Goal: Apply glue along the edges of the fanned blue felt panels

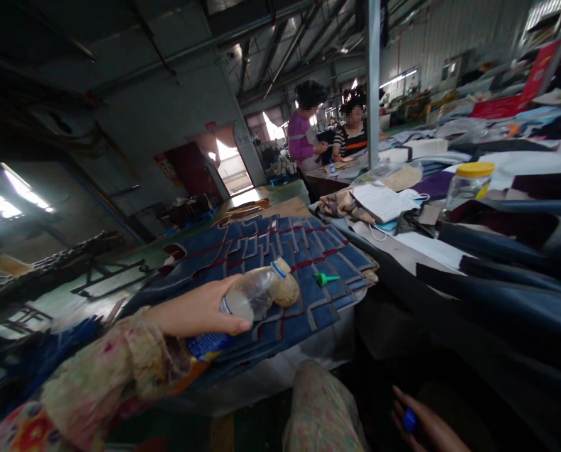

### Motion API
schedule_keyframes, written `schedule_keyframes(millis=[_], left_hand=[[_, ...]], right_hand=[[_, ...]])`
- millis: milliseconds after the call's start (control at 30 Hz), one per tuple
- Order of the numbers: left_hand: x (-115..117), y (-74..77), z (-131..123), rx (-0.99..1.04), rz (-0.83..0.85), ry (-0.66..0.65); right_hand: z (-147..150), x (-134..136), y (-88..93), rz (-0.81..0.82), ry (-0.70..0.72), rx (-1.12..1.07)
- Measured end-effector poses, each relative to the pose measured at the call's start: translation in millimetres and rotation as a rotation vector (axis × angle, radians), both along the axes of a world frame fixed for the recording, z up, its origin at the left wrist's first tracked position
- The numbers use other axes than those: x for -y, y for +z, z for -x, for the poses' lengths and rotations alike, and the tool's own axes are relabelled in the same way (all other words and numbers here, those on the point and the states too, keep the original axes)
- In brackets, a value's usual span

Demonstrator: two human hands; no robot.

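My left hand is wrapped round a clear plastic bottle lying tilted on a stack of blue cut pieces; the bottle's mouth carries a tan sponge-like tip. A small green cap lies on the blue pieces just right of the tip. My right hand is low at the bottom right, near my knee, fingers curled on a small blue cap.
A long work table runs to the right, with dark leather pieces, a yellow-lidded jar and papers. Two people stand at the far end beside a pillar. Metal racks stand at the left.
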State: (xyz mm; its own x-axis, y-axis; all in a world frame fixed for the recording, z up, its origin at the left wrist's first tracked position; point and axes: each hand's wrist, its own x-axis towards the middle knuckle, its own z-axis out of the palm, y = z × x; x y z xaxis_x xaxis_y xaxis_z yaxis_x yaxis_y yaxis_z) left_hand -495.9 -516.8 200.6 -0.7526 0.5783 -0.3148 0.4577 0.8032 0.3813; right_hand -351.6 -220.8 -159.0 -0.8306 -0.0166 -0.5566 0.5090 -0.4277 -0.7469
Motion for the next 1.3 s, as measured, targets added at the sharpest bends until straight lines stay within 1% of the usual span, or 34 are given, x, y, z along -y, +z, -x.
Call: schedule_keyframes(millis=[33,100,133,167,200,233,267,300,367,400,433,500,533,600,667,767,867,967,1133,1300], left_hand=[[-3,-6.0,-8,0.06,-0.052,0.001],[-8,-18.9,-21,0.151,-0.132,0.007],[-10,-25.1,-27,0.181,-0.16,0.01],[-12,-30.9,-31,0.202,-0.181,0.016],[-14,-35.9,-35,0.216,-0.195,0.024],[-16,-40.1,-37,0.226,-0.2,0.036],[-17,-43.5,-39,0.227,-0.194,0.052],[-18,-46.1,-40,0.217,-0.177,0.069],[-19,-49.4,-42,0.174,-0.134,0.094],[-20,-50.4,-42,0.154,-0.118,0.1],[-20,-51.2,-43,0.14,-0.107,0.104],[-21,-52.5,-44,0.13,-0.097,0.106],[-22,-53.1,-45,0.129,-0.095,0.107],[-23,-54.4,-46,0.131,-0.092,0.106],[-25,-55.6,-46,0.129,-0.091,0.101],[-26,-57.9,-46,0.118,-0.081,0.093],[-27,-60.5,-45,0.099,-0.075,0.087],[-28,-62.0,-46,0.083,-0.087,0.093],[-32,-60.3,-54,0.084,-0.106,0.106],[-37,-59.3,-58,0.104,-0.106,0.112]], right_hand=[[6,7,14.6,0.052,0.0,0.003],[21,20,47.9,0.341,0.062,-0.041],[28,23,65.9,0.405,0.074,-0.08],[34,26,84.4,0.421,0.088,-0.102],[40,27,103.0,0.398,0.092,-0.145],[46,27,121.5,0.327,0.1,-0.209],[50,27,139.6,0.222,0.107,-0.289],[53,26,157.2,0.087,0.125,-0.381],[56,24,189.3,-0.258,0.111,-0.652],[57,24,203.1,-0.445,0.083,-0.823],[57,24,214.7,-0.593,0.054,-0.98],[58,27,230.6,-0.8,0.025,-1.156],[59,29,234.9,-0.864,0.025,-1.194],[62,33,237.6,-0.946,0.04,-1.208],[65,38,235.9,-0.997,0.051,-1.199],[67,43,232.7,-1.03,0.047,-1.178],[68,47,232.0,-1.023,0.033,-1.158],[69,49,232.1,-0.979,0.003,-1.142],[70,49,230.8,-0.868,-0.039,-1.159],[69,48,231.0,-0.841,-0.053,-1.183]])
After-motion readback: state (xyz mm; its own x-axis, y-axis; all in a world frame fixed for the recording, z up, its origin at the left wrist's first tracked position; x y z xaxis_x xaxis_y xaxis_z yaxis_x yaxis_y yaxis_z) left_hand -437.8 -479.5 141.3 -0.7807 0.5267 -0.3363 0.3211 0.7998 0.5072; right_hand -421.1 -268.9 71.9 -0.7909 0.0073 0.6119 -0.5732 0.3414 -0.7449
